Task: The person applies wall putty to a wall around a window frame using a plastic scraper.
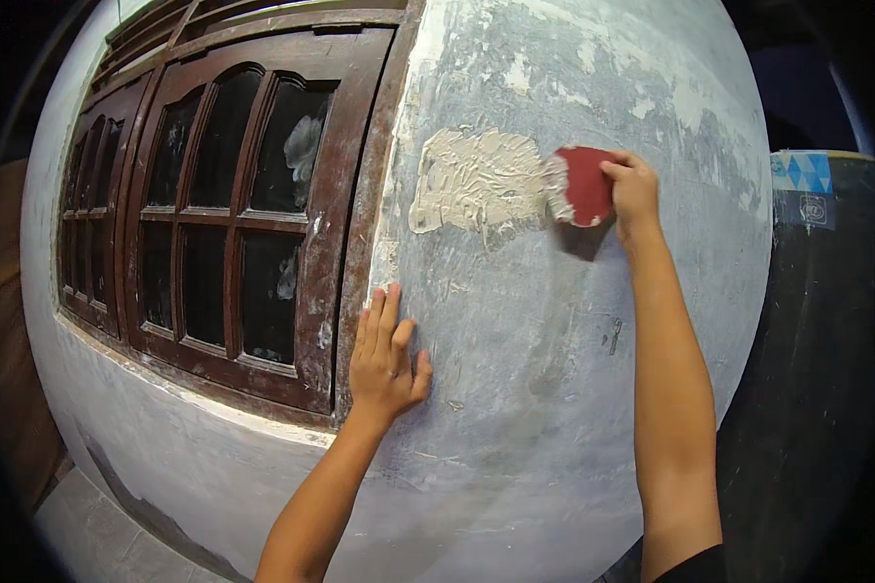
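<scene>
My right hand (637,194) grips a flat red scraper (585,183) by its right side. Cream putty coats the scraper's left edge, which is held at the grey wall (515,330), just right of a rough patch of putty (478,180). Ridges and smears mark that patch's surface. My left hand (386,361) is flat against the wall beside the window frame, lower than the patch, with its fingers stretched upward and nothing in it.
At the left is a brown wooden window (231,214) with dark panes and white smudges. Pale patches (690,92) mottle the upper wall. A dark upright panel (797,369) with a blue-and-white sticker (802,173) stands at the right. Grey floor (97,534) shows at the lower left.
</scene>
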